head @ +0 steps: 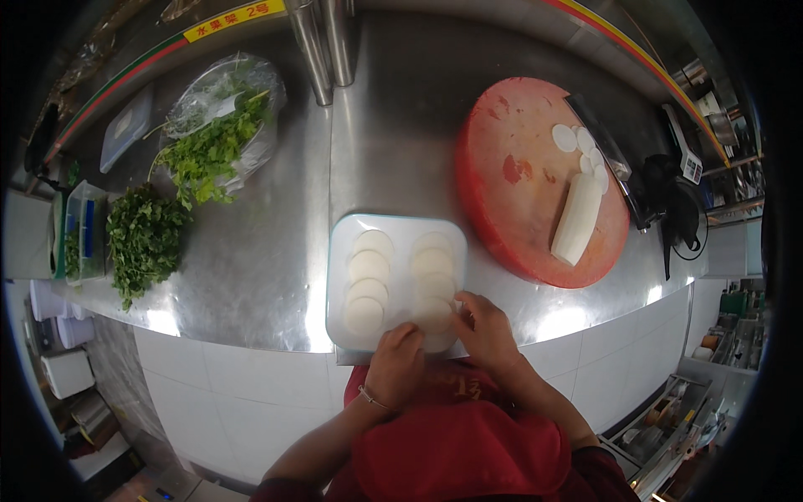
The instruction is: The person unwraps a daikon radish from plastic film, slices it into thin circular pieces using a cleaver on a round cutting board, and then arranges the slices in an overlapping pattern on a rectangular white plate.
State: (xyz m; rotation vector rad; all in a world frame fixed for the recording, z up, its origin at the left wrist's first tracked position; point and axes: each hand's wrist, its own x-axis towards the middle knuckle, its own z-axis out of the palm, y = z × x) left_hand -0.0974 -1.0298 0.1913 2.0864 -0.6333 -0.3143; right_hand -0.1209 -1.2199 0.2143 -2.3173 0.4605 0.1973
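Before me a white tray [400,251] with a teal rim sits at the front edge of the steel table. Two rows of overlapping pale round slices, apparently white radish, lie in it: a left row [369,276] and a right row [434,282]. My left hand [396,351] is over the tray's near edge with fingers curled, close to the nearest slice of the right row. At the tray's right rim, my right hand [488,326] has thumb and fingertips at that same slice. Whether either hand grips it is hidden.
A round red chopping board [527,207] at right bears a peeled white radish piece [577,219], several loose slices [564,138] and a cleaver [599,138]. Leafy greens [144,238], bagged herbs [213,150] and a plastic container [86,232] stand left. Steel posts [323,56] rise behind.
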